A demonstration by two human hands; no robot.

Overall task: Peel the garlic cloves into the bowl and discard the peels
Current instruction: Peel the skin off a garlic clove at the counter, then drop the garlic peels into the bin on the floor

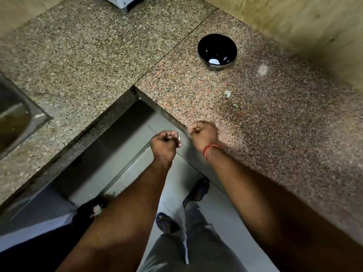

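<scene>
A black bowl (217,50) stands on the granite counter (275,107) at the back, with a pale peeled garlic clove (214,61) lying inside. My left hand (164,143) is curled over the counter's inner corner, and a small white piece of garlic or peel (178,138) shows between its fingertips. My right hand (203,134), with a red thread on the wrist, is curled into a fist beside it at the counter's edge; what it holds is hidden. A small pale garlic piece (227,93) lies on the counter between the bowl and my hands.
A steel sink (17,114) sits at the left edge. A whitish spot (262,70) marks the counter right of the bowl. Below the counter's corner are grey floor tiles (137,173), my legs and blue sandals (197,190). A wall runs along the right.
</scene>
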